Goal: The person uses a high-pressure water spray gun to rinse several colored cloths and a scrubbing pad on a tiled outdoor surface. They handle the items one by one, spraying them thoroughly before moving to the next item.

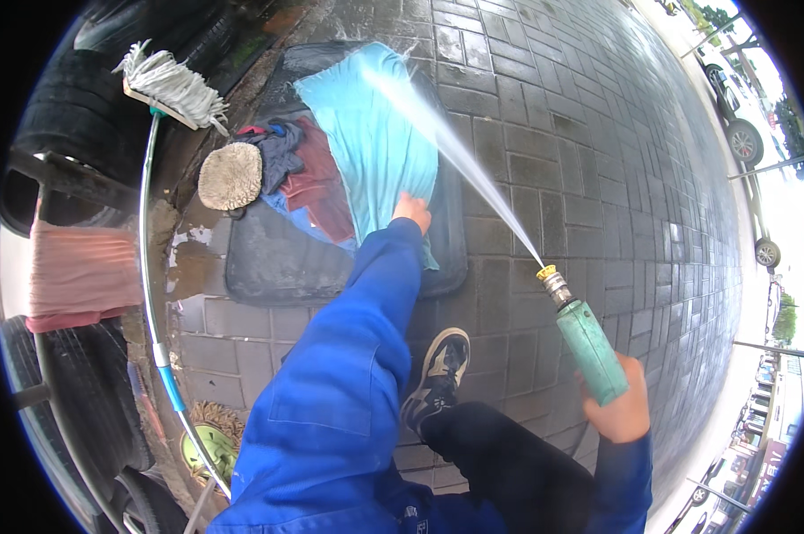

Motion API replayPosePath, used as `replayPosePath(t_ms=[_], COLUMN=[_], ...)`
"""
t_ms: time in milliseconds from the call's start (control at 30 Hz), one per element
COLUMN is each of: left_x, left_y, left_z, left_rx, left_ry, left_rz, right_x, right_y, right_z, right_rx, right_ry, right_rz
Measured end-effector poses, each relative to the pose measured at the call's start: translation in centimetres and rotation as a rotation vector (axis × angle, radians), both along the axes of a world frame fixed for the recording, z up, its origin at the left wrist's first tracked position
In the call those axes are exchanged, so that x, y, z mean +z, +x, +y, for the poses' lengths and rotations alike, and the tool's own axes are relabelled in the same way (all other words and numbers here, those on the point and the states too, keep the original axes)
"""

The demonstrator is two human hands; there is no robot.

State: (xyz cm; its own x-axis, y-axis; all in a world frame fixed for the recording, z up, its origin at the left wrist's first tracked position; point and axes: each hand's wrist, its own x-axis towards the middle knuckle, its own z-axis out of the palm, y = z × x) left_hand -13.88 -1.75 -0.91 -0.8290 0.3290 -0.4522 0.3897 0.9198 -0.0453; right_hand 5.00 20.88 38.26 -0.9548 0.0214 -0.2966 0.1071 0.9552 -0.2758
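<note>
In front of me a turquoise cloth [368, 127] lies spread over a black rubber mat [282, 267]. My left hand [413, 212] grips the cloth near its lower edge. With my right hand [617, 400] I hold a green pressure-washer gun [589, 347], tipped with a yellow nozzle [546, 272]. From the nozzle a white water jet [469, 163] strikes the cloth's far end and throws up spray. Left of the turquoise cloth is a bunched maroon cloth [318, 187], beside a dark grey cloth [275, 153] and a blue cloth [302, 221]. A beige fluffy wash mitt or pad [230, 176] rests at the mat's left edge.
On the left a string mop [171, 83] stands with its long handle [145, 233]. A pink cloth [85, 267] hangs on a metal rack by stacked tyres [75, 113]. A green round mop head [210, 447] is lower left. Wet paving [575, 173] extends right, towards parked cars [742, 133].
</note>
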Motion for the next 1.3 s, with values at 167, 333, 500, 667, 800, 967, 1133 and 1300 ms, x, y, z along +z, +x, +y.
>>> replayPosePath(t_ms=[167,333,500,667,800,967,1133,1300], left_x=[3.3,11.7,18.9,21.6,18.5,7.7,0.6,-0.3], left_y=[1.6,9.0,11.0,-0.4,-9.0,-2.6,4.3,4.5], left_z=[0.1,5.0,9.1,6.4,-3.3,-7.6,-4.0,-3.2], left_rx=[-0.149,-0.283,0.162,0.79,1.099,1.055,0.755,0.56], left_ry=[0.2,0.891,1.445,2.184,2.124,0.803,0.371,0.21], left_rz=[-0.091,-0.32,-0.801,-0.32,0.502,0.263,0.199,0.198], right_x=[0.9,2.3,5.0,6.5,6.7,5.8,3.9,3.0], right_y=[-0.2,-0.4,0.7,2.2,3.0,2.5,1.4,-0.1], right_z=[1.0,1.0,0.4,0.1,0.4,0.5,-1.4,-2.4], right_rx=[0.049,0.138,-0.345,-0.412,-0.435,-0.366,-0.073,0.123], right_ry=[-0.099,-0.036,-0.367,-0.408,-0.398,-0.378,-0.185,-0.186], right_rz=[0.155,0.404,0.282,0.411,0.397,0.332,0.333,0.212])
